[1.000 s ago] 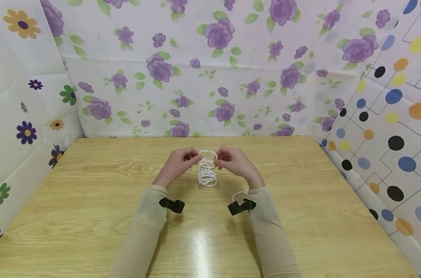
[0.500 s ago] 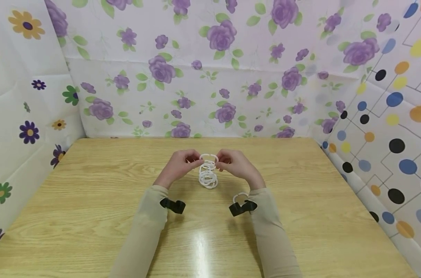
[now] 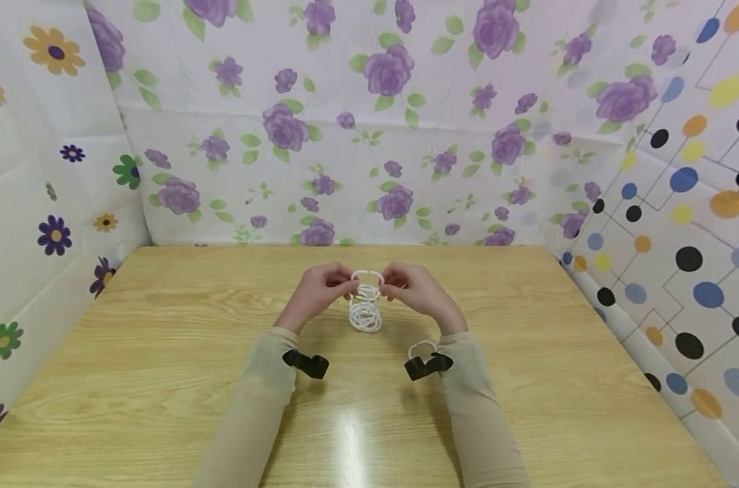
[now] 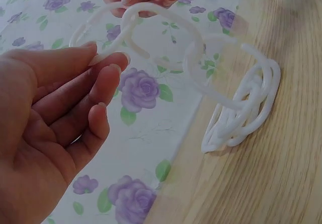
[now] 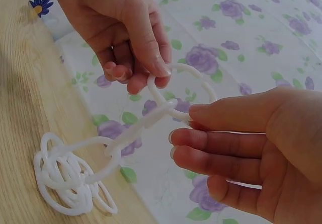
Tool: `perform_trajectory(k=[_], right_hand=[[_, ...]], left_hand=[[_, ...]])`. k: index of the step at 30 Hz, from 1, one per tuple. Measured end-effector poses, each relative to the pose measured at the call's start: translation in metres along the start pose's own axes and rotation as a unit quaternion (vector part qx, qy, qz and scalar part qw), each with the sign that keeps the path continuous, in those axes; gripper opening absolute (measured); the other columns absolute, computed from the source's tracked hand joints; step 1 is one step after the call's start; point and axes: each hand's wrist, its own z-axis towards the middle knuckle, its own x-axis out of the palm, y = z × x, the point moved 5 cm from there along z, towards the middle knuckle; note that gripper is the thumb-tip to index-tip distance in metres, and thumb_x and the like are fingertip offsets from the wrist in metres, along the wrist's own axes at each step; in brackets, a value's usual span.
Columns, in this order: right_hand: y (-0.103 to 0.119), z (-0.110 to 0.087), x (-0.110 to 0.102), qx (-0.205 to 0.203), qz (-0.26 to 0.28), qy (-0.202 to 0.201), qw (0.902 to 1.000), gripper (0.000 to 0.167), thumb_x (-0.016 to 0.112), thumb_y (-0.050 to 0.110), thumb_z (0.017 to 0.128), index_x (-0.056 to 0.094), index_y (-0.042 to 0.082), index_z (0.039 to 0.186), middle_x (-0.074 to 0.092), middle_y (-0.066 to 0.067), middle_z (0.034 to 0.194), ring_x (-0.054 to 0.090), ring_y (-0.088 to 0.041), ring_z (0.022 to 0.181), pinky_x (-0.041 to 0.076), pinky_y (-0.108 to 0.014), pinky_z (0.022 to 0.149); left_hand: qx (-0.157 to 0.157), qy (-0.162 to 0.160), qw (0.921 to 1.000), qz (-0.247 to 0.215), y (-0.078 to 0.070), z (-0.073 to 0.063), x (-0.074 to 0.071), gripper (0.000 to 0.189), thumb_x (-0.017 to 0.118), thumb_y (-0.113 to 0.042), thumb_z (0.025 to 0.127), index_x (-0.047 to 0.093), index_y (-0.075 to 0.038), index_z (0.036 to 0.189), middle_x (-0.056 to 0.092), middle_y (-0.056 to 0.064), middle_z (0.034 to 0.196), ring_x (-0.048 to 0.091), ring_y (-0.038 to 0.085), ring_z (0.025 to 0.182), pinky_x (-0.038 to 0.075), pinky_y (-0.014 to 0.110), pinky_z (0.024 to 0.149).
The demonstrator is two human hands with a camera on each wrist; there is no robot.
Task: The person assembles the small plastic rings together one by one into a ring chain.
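Note:
White plastic rings are linked into a chain. Its top ring (image 3: 360, 272) is up off the table between both hands, and a small gap seems to show in its far side. My left hand (image 3: 318, 291) pinches the ring's left side between thumb and fingertips. On the opposite side, my right hand (image 3: 416, 291) pinches the same ring, its other fingers lying loosely bent in the right wrist view. A few links hang below, seen in the left wrist view. Lower down, the rest of the chain (image 5: 65, 183) lies in a tangled heap on the table.
A single white ring (image 3: 412, 348) lies on the wooden table (image 3: 162, 352) beside my right wrist, partly behind the black wrist mount (image 3: 429, 366). Another black mount (image 3: 307, 364) sits on my left wrist. Patterned sheets (image 3: 235, 122) stand behind the table and along both sides.
The head view has shifted slightly. Both hands stay almost in place and keep pinching the top ring; the chain heap below looks nearly the same.

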Motion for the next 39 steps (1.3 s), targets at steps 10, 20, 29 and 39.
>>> perform_trajectory(k=[10,20,29,39], right_hand=[[-0.007,-0.019,0.004,-0.026,-0.097,0.080,0.9917,0.016,0.066,0.015,0.092,0.064,0.007,0.105,0.069,-0.006,0.092,0.063,-0.013,0.083,0.052,-0.029,0.074],[-0.017,-0.044,0.028,0.035,-0.233,0.293,0.9268,0.050,0.072,0.013,0.085,0.051,0.009,0.130,0.055,-0.015,0.119,0.052,-0.028,0.110,0.046,-0.042,0.092],[-0.040,-0.059,0.027,0.098,-0.238,0.260,0.9309,0.059,0.080,0.005,0.073,0.049,0.013,0.123,0.054,-0.008,0.099,0.048,-0.018,0.087,0.044,-0.034,0.078],[-0.043,-0.063,0.020,0.125,-0.227,0.278,0.9251,0.042,0.079,0.002,0.073,0.054,0.016,0.104,0.051,-0.003,0.092,0.043,-0.016,0.081,0.037,-0.028,0.071]], left_hand=[[0.000,-0.033,0.9994,-0.013,0.012,-0.002,-0.007,0.018,0.067,-0.019,0.092,0.069,-0.003,0.100,0.074,0.016,0.090,0.069,0.030,0.081,0.054,0.028,0.073],[0.005,-0.025,0.9996,-0.011,0.006,-0.003,-0.008,0.019,0.067,-0.016,0.092,0.068,0.001,0.100,0.073,0.021,0.090,0.069,0.034,0.081,0.054,0.028,0.071],[0.007,-0.023,0.9997,0.001,0.006,-0.001,-0.005,0.014,0.067,-0.015,0.092,0.069,-0.002,0.097,0.074,0.015,0.086,0.068,0.022,0.074,0.056,0.035,0.072],[0.010,-0.006,0.9999,-0.012,0.003,0.001,0.000,0.016,0.066,-0.016,0.092,0.068,-0.002,0.099,0.072,0.022,0.089,0.067,0.040,0.082,0.054,0.050,0.079]])
